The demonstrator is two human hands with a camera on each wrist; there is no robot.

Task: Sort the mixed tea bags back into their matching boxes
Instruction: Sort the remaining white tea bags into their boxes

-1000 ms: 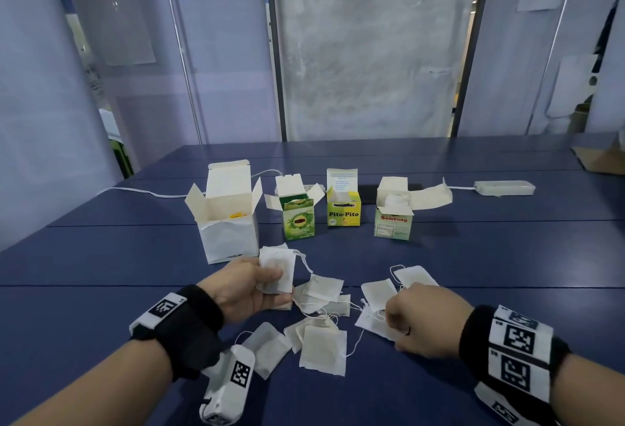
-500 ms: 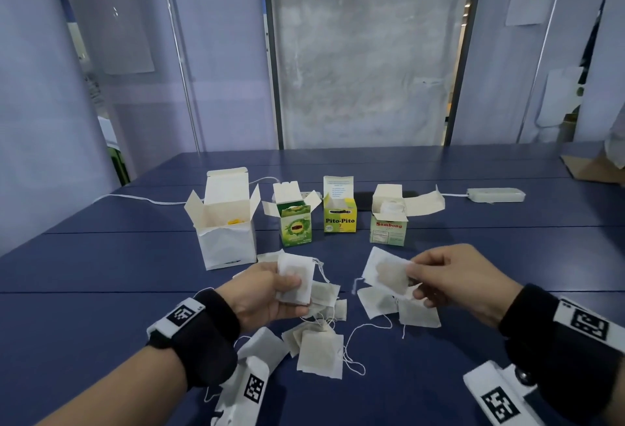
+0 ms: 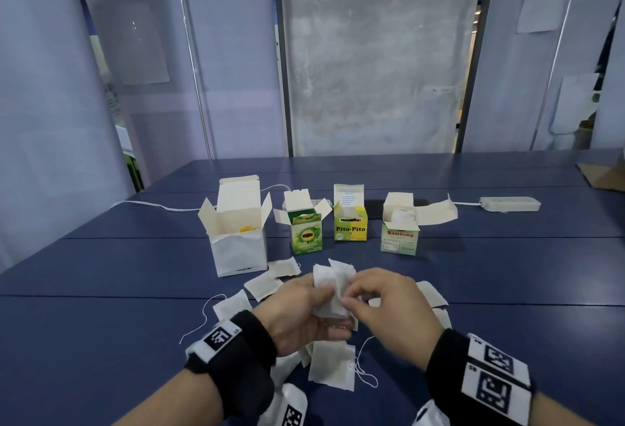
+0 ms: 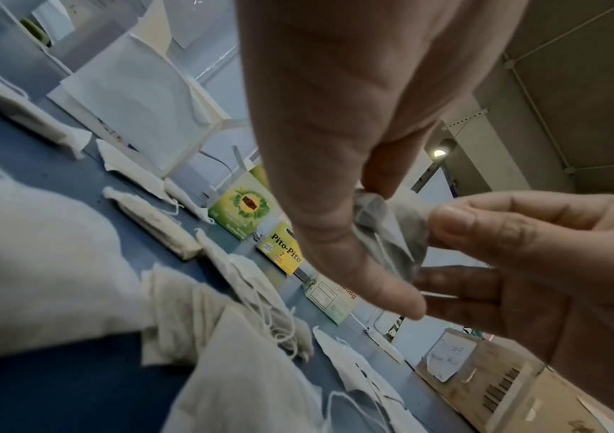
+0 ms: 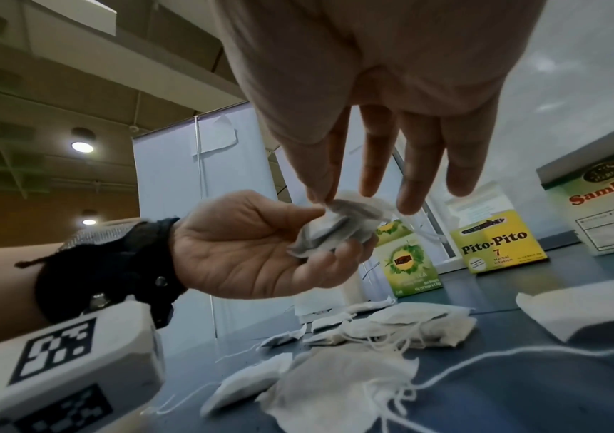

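Since half a second ago the right hand (image 3: 382,304) has come across to meet the left hand (image 3: 301,315) above the blue surface (image 3: 101,324). Beyond stand four open boxes (image 3: 350,224). Both hands' fingers (image 5: 320,175) pinch the same held tea bags (image 3: 333,287); loose tea bags (image 3: 333,366) lie underneath.

Long dark-blue plank table (image 3: 101,341). White power strip (image 3: 510,204) lying flat toward the far right, thin white cable (image 3: 152,205) trailing across the far left. Brown cardboard piece (image 3: 605,173) at the far right edge. Behind, pale lilac partition panels (image 3: 233,70) flanking a frosted translucent sheet (image 3: 375,53) in a dark frame. Round ceiling lamps (image 5: 83,147) lit overhead.
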